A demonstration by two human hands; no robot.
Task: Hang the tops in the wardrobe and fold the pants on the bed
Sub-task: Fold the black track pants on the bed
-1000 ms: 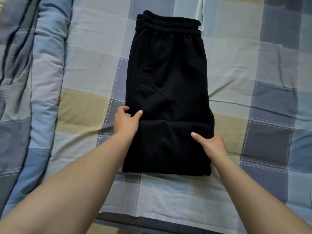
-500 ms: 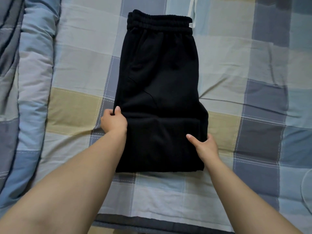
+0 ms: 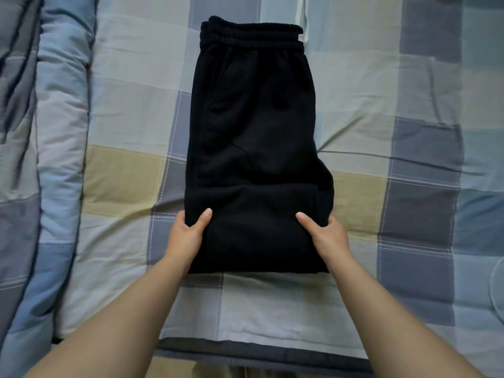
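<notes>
Both hands, left hand [image 3: 188, 236] and right hand [image 3: 326, 234], pinch the folded black fleece pants [image 3: 256, 148] on the checked bedsheet [image 3: 409, 203].

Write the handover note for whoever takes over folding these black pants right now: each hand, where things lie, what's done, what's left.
Left hand grips the left edge of the black pants, thumb on top. Right hand grips the right edge the same way.
Pants lie on the checked bed sheet, waistband far end, near end already folded up.
Left: likely one more fold toward the waistband. No tops or wardrobe in view.
</notes>
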